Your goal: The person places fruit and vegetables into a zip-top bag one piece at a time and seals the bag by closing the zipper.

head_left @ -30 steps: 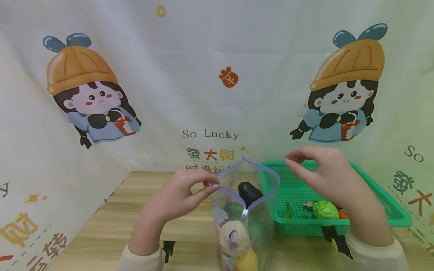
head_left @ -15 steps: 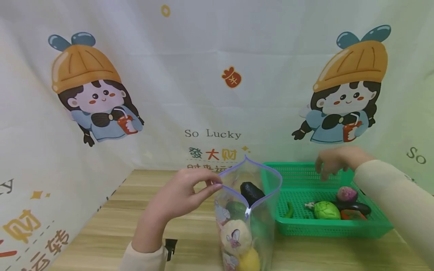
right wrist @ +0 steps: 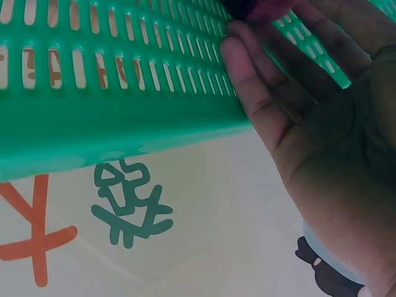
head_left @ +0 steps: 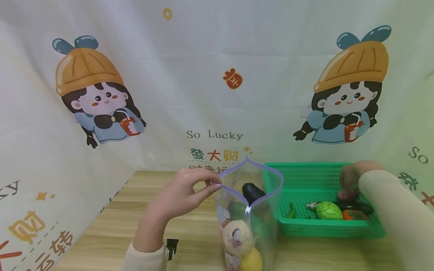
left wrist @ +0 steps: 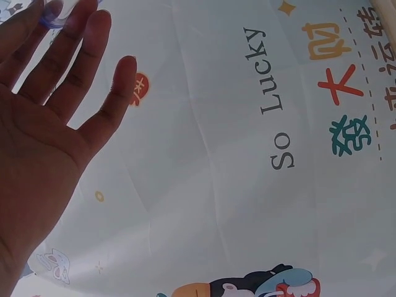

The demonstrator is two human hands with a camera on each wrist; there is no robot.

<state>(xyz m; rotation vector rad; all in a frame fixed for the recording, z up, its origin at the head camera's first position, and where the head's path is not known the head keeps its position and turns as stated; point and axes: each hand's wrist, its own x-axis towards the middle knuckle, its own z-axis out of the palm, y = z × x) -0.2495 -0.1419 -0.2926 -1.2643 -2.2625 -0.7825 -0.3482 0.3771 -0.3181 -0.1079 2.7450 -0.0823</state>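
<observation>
L hand [head_left: 184, 194] pinches bag [head_left: 271, 205] at rim — R hand [head_left: 354, 174], blurred, part-hides purple veg [head_left: 347, 195] — can't tell its grip.

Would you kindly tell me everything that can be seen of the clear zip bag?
The clear zip bag looks like see-through plastic, with a purple zip edge, a white slider at the near corner and printed pictures down its left part. It stands upright, mouth open, its base out of frame, by the left end of the green basket. The left hand pinches its left edge. Inside show a dark item, a pale round one and a yellow one.
</observation>
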